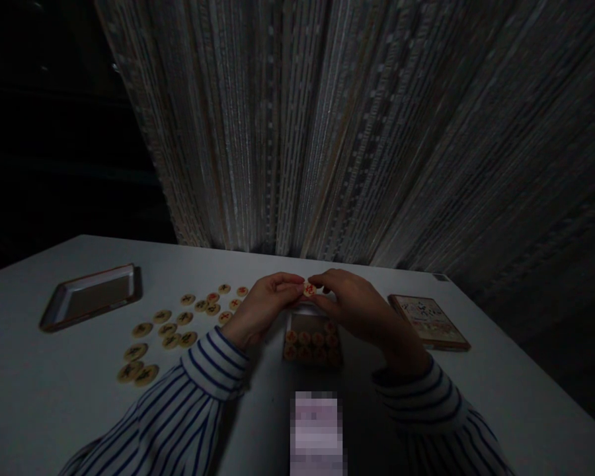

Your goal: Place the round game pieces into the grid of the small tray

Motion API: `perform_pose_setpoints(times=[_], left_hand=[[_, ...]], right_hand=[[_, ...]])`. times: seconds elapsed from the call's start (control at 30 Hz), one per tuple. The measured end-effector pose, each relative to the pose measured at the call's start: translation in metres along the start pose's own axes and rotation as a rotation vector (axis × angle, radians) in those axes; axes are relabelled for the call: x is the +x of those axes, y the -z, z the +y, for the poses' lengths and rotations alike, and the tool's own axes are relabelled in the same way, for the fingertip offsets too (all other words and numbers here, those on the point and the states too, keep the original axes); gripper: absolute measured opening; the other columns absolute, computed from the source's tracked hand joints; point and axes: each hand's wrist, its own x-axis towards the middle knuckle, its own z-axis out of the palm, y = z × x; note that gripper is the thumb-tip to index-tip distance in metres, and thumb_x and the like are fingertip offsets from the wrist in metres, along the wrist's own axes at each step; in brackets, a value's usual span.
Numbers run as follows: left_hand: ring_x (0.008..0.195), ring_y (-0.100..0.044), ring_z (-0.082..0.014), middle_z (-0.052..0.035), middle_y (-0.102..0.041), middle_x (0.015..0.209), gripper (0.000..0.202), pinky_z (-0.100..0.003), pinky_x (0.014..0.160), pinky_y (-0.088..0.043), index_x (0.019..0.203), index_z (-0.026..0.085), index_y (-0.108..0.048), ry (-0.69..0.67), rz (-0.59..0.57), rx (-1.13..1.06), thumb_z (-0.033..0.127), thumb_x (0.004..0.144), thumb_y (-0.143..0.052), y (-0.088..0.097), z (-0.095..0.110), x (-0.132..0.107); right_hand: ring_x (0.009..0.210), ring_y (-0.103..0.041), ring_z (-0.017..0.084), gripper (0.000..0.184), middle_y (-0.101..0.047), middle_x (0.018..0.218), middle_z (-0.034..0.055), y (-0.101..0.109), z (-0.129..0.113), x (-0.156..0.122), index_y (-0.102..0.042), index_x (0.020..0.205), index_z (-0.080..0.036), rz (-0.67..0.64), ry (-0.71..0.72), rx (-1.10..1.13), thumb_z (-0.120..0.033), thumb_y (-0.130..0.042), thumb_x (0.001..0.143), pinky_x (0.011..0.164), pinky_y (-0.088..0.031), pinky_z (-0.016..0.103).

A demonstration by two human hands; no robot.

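A round wooden Chinese chess piece with a red character (309, 289) is pinched between the fingertips of my left hand (264, 311) and my right hand (352, 311). Just below my hands, a small box tray (292, 350) holds several pieces with red characters in rows, partly hidden by my fingers. Left of my left hand lies a loose scatter of several pieces with dark and red characters (178, 324), not touching my hand.
A shallow dark-rimmed tray (92, 297) lies at the far left of the white table (49, 396). A printed box lid (429, 322) lies to the right. A pixelated patch (317, 433) covers the near table edge. A hanging string curtain (357, 132) stands behind the table.
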Motion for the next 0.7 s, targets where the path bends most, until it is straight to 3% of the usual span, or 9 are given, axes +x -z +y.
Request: perform_pose_setpoints(times=[0.57,0.7], left_hand=[[0.073,-0.064,-0.0138,-0.0028,-0.070,0.073,0.020,-0.029,0.079,-0.046,0.087,0.012,-0.061,-0.038,-0.055,0.116,0.019,0.069,-0.066,0.0021,-0.0011,0.0005],[0.076,-0.065,-0.0148,-0.0037,-0.071,0.075,0.021,-0.030,0.081,-0.046,0.091,0.013,-0.059,-0.022,-0.015,0.131,0.018,0.070,-0.064,0.0024,0.0017,0.0001]], right_hand=[[0.093,-0.054,0.018,0.026,-0.063,0.097,0.0066,0.0017,-0.0034,0.0002,-0.060,0.106,-0.017,-0.057,0.003,-0.108,-0.028,-0.046,0.087,0.081,-0.038,0.030],[0.091,-0.055,0.018,0.025,-0.063,0.096,0.0063,0.0019,-0.0032,0.0008,-0.060,0.104,-0.017,-0.095,-0.009,-0.150,-0.028,-0.047,0.086,0.079,-0.037,0.031]])
